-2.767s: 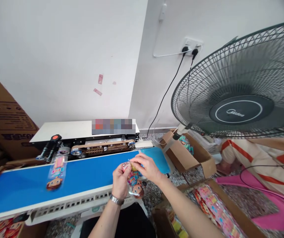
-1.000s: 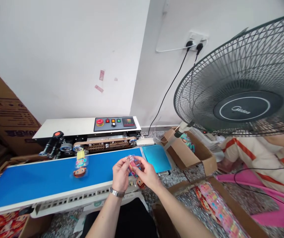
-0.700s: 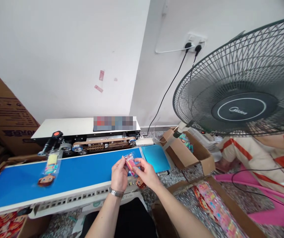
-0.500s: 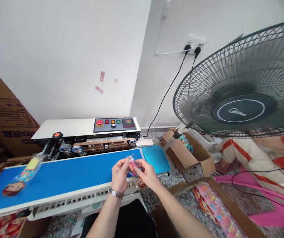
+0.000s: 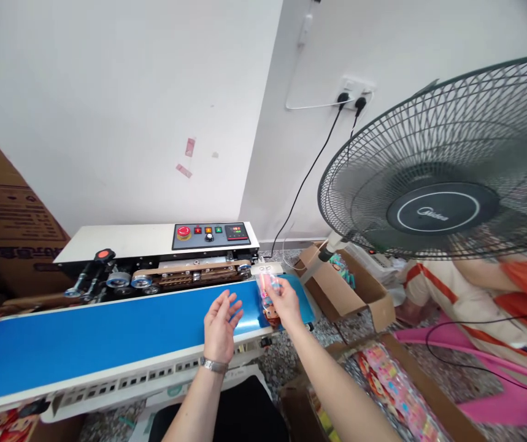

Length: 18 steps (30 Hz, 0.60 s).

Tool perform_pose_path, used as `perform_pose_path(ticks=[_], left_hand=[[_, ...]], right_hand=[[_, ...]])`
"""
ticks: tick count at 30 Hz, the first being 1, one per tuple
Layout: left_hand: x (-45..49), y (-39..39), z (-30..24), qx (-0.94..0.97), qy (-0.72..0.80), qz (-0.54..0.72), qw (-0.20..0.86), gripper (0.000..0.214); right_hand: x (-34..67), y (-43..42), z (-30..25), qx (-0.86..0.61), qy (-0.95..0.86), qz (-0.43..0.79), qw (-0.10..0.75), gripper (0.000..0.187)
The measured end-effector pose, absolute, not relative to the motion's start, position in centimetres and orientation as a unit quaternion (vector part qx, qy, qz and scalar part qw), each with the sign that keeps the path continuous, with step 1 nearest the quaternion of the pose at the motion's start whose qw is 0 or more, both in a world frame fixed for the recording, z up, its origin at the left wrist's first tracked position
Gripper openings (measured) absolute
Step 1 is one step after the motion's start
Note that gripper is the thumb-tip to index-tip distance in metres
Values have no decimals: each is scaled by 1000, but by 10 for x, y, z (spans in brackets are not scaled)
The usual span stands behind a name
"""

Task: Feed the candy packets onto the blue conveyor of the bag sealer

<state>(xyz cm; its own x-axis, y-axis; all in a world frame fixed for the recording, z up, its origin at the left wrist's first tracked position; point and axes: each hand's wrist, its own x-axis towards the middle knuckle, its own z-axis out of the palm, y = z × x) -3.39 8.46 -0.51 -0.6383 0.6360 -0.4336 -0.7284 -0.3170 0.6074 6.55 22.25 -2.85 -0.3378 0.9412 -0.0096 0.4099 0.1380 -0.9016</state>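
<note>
My right hand (image 5: 283, 302) pinches a clear plastic packet (image 5: 265, 293) with pink contents and a printed cartoon head at its lower end. It holds the packet over the right end of the blue conveyor belt (image 5: 143, 322), with the top edge near the intake of a band sealing machine (image 5: 199, 273). My left hand (image 5: 220, 325) is raised above the belt's front edge, fingers spread and nothing in it. A silver watch is on the left wrist. Part of the packet is hidden behind my right fingers.
A large fan (image 5: 435, 209) stands at the right, near a seated person (image 5: 465, 301). An open carton (image 5: 350, 288) lies behind the belt's end. Another box of packets (image 5: 396, 393) is at lower right. Filled packets (image 5: 0, 426) lie below the belt's left end.
My right hand has carried the packet right and up to the sealer's intake. My left hand has let go of it and opened. The packet at the belt's left end is gone from view.
</note>
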Motion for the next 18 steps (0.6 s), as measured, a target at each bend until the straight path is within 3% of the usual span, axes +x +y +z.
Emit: perform_pose_path(ticks=[5, 9, 14, 18], left_hand=[[-34, 84, -9, -58, 409, 803, 430, 30], [-33, 85, -11, -45, 419, 803, 422, 31], [-30, 77, -5, 35, 451, 784, 425, 34], [-24, 58, 8, 87, 500, 758, 409, 32]], right_hand=[[48, 243, -37, -537, -732, 320, 271, 27], [24, 234, -30, -523, -783, 267, 205, 34], [33, 200, -9, -391, -843, 278, 244, 44], [112, 149, -2, -315, -851, 343, 242, 41]])
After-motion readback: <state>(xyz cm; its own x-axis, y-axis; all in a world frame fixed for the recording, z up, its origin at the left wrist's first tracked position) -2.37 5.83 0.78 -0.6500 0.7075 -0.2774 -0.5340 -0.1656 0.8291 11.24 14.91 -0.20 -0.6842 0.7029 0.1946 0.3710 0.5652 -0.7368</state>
